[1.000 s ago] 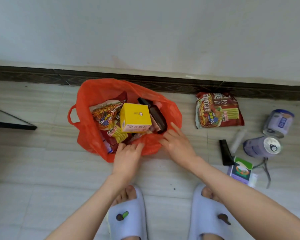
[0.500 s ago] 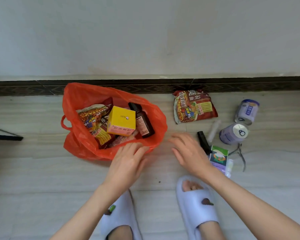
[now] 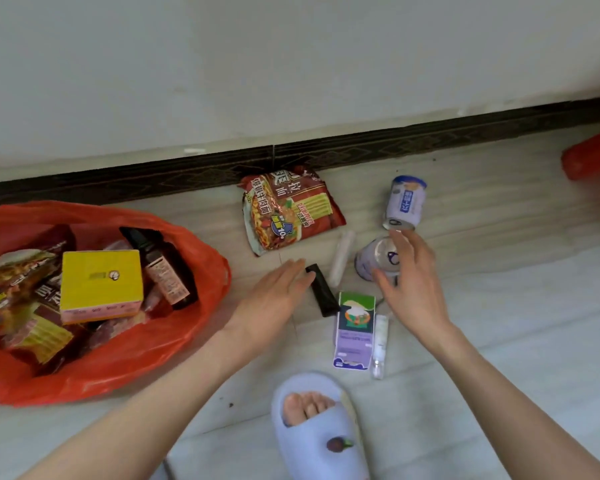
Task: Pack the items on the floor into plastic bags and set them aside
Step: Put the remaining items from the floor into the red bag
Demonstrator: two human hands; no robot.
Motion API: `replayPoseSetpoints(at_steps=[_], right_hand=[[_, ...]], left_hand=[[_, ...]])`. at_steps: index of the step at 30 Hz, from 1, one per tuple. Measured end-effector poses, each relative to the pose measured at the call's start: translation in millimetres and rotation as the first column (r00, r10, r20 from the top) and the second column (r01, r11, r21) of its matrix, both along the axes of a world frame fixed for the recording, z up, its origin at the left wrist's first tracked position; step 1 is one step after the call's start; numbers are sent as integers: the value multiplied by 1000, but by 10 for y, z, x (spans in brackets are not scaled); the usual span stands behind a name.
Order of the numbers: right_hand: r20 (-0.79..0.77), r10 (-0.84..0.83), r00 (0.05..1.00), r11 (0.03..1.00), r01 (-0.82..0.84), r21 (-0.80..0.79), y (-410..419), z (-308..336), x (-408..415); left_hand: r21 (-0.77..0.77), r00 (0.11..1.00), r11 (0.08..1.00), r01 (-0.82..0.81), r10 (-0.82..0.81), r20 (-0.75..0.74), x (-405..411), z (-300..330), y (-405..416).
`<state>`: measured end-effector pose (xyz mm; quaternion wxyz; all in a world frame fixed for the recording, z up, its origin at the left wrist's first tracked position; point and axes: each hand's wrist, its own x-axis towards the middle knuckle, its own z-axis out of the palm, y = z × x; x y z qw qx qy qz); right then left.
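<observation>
So my right hand (image 3: 411, 289) was hovering over the nearer purple can (image 3: 374, 259), fingers spread and relaxed, not gripping anything, and the can lay on its side on the floor (image 3: 499, 306) partly under my fingertips; can't really tell if I was touching it. The second can (image 3: 405, 202) lay just beyond it, closer to the wall. My left hand (image 3: 278, 296) was flat and loose too, holding nothing, with its fingertips right at the top end of the little black packet (image 3: 323, 294), which sat between my two hands. Just past the packet was a white tube (image 3: 342, 259), and further out toward the skirting lay the red noodle pack (image 3: 288, 209). Closer to me, between my wrists, the purple and green carton (image 3: 355, 330) lay flat with a small clear bottle (image 3: 380, 344) touching its right side. Off to my left the orange plastic bag (image 3: 174, 341) lay open, already holding a yellow box (image 3: 101, 284), a brown bottle (image 3: 163, 268) and some noodle packs (image 3: 18, 282). My slipper (image 3: 317, 431) was right below the carton.
</observation>
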<state>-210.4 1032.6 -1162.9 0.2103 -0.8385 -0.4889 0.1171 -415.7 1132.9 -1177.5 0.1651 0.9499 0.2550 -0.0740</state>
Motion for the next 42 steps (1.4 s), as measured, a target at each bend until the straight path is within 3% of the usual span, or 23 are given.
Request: replayPoseSetpoints(at_steps=[4, 9, 13, 18, 21, 25, 31, 38, 42], right_hand=[[5, 98, 995, 991, -97, -88, -28, -86, 97], [-61, 48, 997, 992, -55, -110, 25, -134, 179], [-70, 81, 994, 984, -91, -152, 83, -142, 205], [-60, 50, 997, 983, -59, -171, 113, -112, 140], [-33, 43, 999, 997, -45, -66, 59, -54, -1], [-163, -3, 987, 999, 11, 49, 187, 196, -328], [-392, 210, 896, 969, -138, 204, 698, 554, -1141], [-412, 480, 775, 872, -471, 129, 1155, 530, -2060], [-496, 403, 769, 900, -433, 60, 1243, 423, -2160]], left_hand=[[-163, 989, 981, 104, -119, -85, 243, -158, 77], [-79, 985, 984, 162, -157, 73, 372, -443, 75], [-43, 985, 989, 140, -135, 108, 352, -460, 60], [3, 994, 996, 93, -93, 51, 234, -398, 80], [-72, 985, 997, -11, 23, 173, 120, -215, 100], [-193, 898, 952, -238, 292, 329, -171, 244, 191], [-153, 722, 808, -570, 581, 375, -1016, 651, 377], [-4, 504, 533, -846, 803, 319, -2089, 746, 562], [-32, 433, 467, -884, 842, 320, -2230, 658, 727]])
